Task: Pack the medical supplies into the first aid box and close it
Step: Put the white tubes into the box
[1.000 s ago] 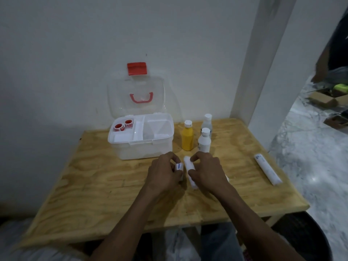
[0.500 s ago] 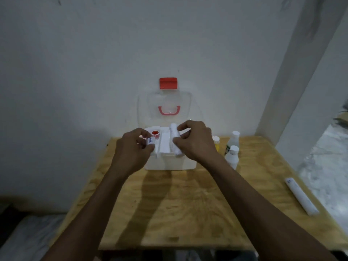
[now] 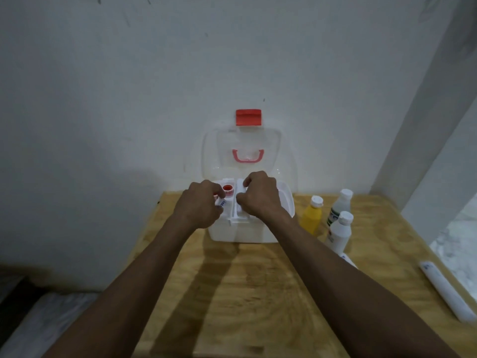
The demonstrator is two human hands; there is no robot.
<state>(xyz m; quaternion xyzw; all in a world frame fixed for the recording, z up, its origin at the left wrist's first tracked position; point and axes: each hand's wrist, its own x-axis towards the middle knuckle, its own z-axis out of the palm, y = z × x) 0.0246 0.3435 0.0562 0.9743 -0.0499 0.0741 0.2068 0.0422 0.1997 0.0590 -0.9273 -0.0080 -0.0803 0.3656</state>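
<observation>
Presently: left hand (image 3: pixel 200 210) pinching small white packet (image 3: pixel 221 202); right hand (image 3: pixel 260 196) gripping white roll (image 3: pixel 240 202); open first aid box (image 3: pixel 285 202) directly beneath both grips.

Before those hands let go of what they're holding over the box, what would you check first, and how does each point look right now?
1. Lid of the first aid box up and out of the way: ok, it stands open against the wall.
2. Left hand over the box with its small white item: ok, pinched beside the red-capped container.
3. Right hand over the box with the white roll: ok, held over the middle compartment.
4. Room under the roll: cannot tell, the hand hides it.
5. All supplies packed: not ok; the yellow bottle, two white bottles and a long white tube sit on the table.
</observation>
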